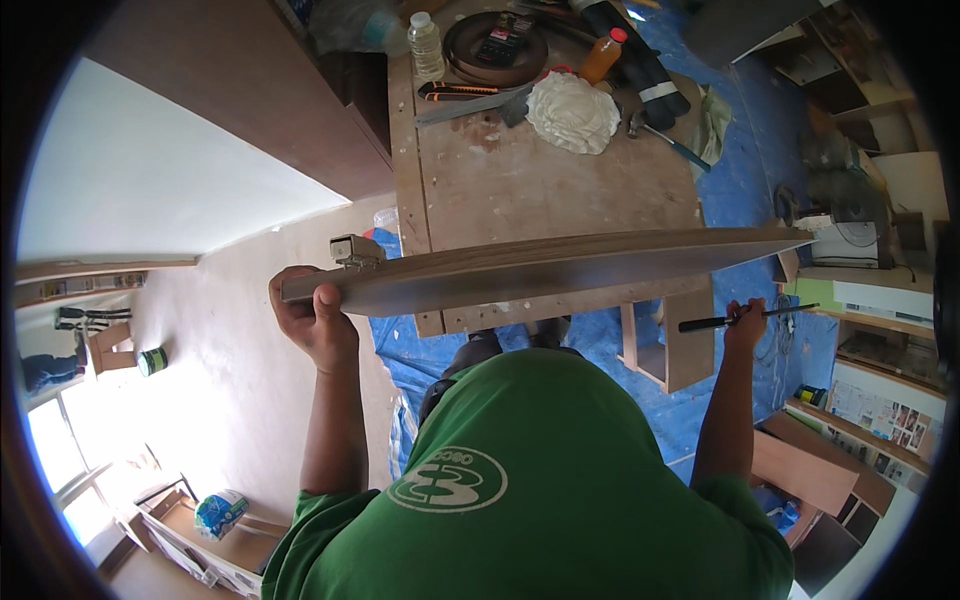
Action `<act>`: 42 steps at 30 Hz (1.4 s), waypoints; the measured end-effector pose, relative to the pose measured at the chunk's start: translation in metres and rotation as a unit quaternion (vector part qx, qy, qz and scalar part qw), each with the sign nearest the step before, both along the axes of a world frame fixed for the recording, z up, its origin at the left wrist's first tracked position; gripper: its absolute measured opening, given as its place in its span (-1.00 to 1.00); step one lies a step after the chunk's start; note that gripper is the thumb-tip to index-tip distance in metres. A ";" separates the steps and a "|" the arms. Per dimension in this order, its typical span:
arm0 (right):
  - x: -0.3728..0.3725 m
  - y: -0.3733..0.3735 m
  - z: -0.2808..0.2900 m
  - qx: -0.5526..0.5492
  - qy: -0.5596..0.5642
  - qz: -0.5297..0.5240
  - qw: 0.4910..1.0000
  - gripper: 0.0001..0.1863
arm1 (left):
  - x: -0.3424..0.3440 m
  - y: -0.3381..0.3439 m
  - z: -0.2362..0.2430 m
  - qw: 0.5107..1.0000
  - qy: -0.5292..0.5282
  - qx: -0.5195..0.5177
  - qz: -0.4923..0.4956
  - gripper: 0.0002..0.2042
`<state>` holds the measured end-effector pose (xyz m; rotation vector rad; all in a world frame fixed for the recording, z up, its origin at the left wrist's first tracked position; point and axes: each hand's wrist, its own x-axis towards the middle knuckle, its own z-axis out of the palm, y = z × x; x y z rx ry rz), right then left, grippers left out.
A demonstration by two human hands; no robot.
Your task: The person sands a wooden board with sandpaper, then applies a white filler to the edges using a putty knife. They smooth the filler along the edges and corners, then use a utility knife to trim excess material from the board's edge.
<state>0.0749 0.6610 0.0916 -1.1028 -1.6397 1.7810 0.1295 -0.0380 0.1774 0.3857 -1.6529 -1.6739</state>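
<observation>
"So, how does the wooden panel (540, 272) lie from the fingers?"

"Lengthwise left to right, across the worktop's (550, 200) near part; whether it rests there, I can't tell. The left hand (322, 335) is nearer, its fingers closed around the panel's left end, beside a metal fitting (355, 250) on the far side."

"And the right hand (746, 326)?"

"Apart from the panel, nearer than its right end, fingers curled around a screwdriver (704, 324), handle left, shaft rightward, away from that fitting."

"Room?"

"Both panel ends reach past the worktop's sides; worktop surface separates it from the white cloth (572, 113) farther off."
</observation>
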 end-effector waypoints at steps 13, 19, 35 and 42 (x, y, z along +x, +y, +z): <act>0.043 -0.039 0.009 0.031 -0.065 -0.044 0.996 -0.52 | 0.001 -0.005 -0.002 0.999 -0.011 0.005 -0.030 -0.27; 0.043 -0.049 0.005 0.025 -0.071 -0.021 0.997 -0.53 | 0.000 -0.004 -0.001 0.999 -0.010 -0.025 -0.025 -0.30; 0.046 -0.062 0.011 0.038 -0.096 0.029 0.994 -0.53 | 0.008 -0.001 0.007 0.999 -0.013 0.014 -0.039 -0.50; 0.047 -0.067 0.019 0.057 -0.100 0.053 0.992 -0.51 | 0.011 0.003 0.005 0.995 -0.016 0.096 -0.032 -0.28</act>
